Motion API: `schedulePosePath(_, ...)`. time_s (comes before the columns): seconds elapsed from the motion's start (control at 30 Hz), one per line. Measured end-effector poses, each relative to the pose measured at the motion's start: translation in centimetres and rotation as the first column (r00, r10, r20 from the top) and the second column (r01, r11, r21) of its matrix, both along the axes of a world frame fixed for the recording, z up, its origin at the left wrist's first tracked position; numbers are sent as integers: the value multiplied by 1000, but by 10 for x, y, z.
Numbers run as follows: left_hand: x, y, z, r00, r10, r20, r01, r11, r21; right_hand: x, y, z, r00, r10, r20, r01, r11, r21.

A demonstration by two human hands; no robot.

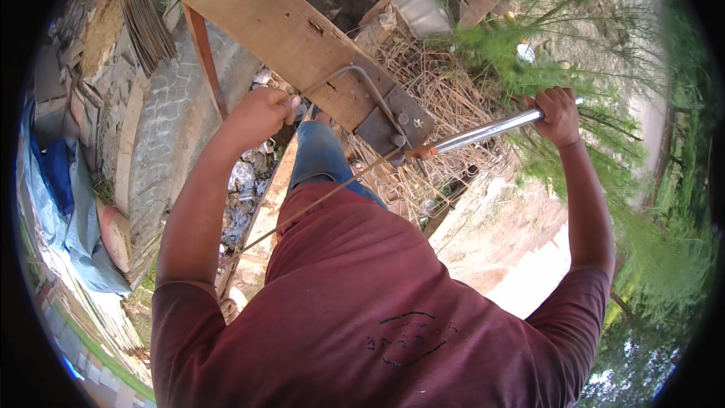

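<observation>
Thin, dull metal makes up the rod [374, 91], greyish along its bent part and browner where it runs straight. Its bent part lies across the near end of the wooden bench [264, 23], reaching one long edge, with a rounded corner turned on top of the board. The straight length slants past the near corner, in front of the person's shirt, toward the lower left.

The left hand [264, 115] pinches the rod's short end between thumb and curled fingers, just off the bench's left edge. The right hand [557, 115] is clenched around the outer part of a shiny silver lever [483, 134], well out from the bench's right edge; the lever's orange-brown end meets the rod near the near corner. Dark metal plate [381, 134] covers that end of the board, with round pins [403, 118] standing on it.

Beyond the bench's left edge, far to the side, a rounded tan and red sack [115, 236] sits against blue-grey sheeting [83, 238]; its contents are hidden. Past the right edge, a small white container [526, 52] lies among green fronds [589, 53], too small to see into.
</observation>
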State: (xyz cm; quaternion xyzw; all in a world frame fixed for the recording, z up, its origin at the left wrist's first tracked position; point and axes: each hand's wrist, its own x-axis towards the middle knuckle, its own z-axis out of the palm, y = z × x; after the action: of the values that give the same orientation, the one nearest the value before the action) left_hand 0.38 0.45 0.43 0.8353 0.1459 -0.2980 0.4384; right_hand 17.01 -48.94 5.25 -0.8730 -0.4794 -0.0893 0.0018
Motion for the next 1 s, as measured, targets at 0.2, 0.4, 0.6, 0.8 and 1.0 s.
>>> schedulePosePath(0.2,-1,-5,6,1000,20,19,-20,1000,-15,-57,-3,15,981,-196,13,196,979,-58)
schedulePosePath(0.4,-1,-2,-1,997,-5,83,2,1000,29,-61,-11,35,937,-325,-130,307,941,-140)
schedulePosePath(0.6,0,-6,3,994,41,98,-44,999,22,-56,-42,21,807,-586,-76,541,784,-306)
schedulePosePath(0.8,-9,-5,2,989,94,116,-100,994,44,-88,-43,11,773,-635,-8,618,755,-216)
schedulePosePath(1.0,0,-7,0,986,30,166,-35,999,28,-211,-76,-39,586,-801,123,805,593,28)
